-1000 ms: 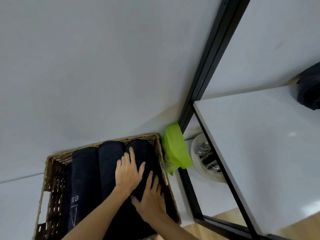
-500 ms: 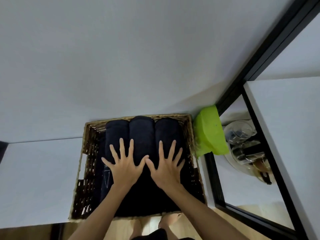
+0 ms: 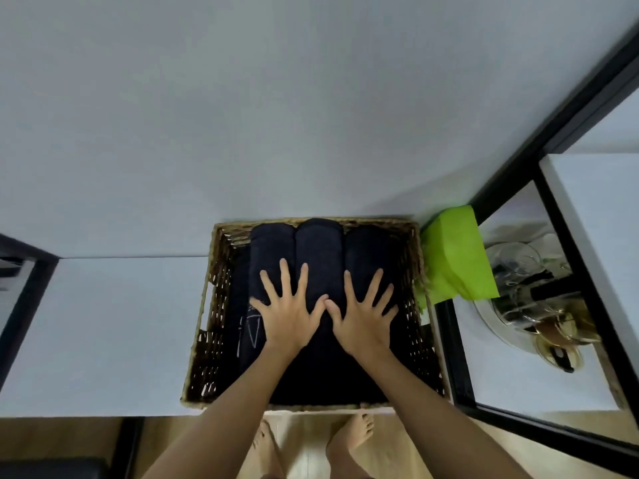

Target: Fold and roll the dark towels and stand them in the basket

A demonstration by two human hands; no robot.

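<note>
1. A brown woven wicker basket [image 3: 413,271] sits on a white table top [image 3: 103,333], pushed up to a plain grey wall [image 3: 276,98].
2. Three dark rolled cloth towels [image 3: 318,247] fill the basket. They sit side by side, touching each other. The left one has a pale drawn mark on it near the basket's left wall.
3. The left hand [image 3: 287,316] lies flat on the towels in the middle of the basket. Its fingers [image 3: 284,274] are spread wide and straight. It grips nothing; it just presses down.
4. The right hand [image 3: 363,319] lies flat beside it, closer to the basket's right wall. Its fingers [image 3: 375,285] are spread and straight too, and hold nothing. The two thumbs almost meet over the middle towel.
5. A bright green folded bag [image 3: 453,257] rests just outside the basket's right wall. Past it, farther from the basket, shiny glass jars [image 3: 532,288] sit on a lower shelf inside a black metal frame [image 3: 446,340].
6. I think this is the tidy-up step: the rolls are in, and the hands pat them snug.
7. The basket looks full, so the job seems nearly done.
8. Next, the hands should lift off slowly and gently, so the rolls do not spring loose or tip. If one roll sits higher, a soft push should even it out.
</note>
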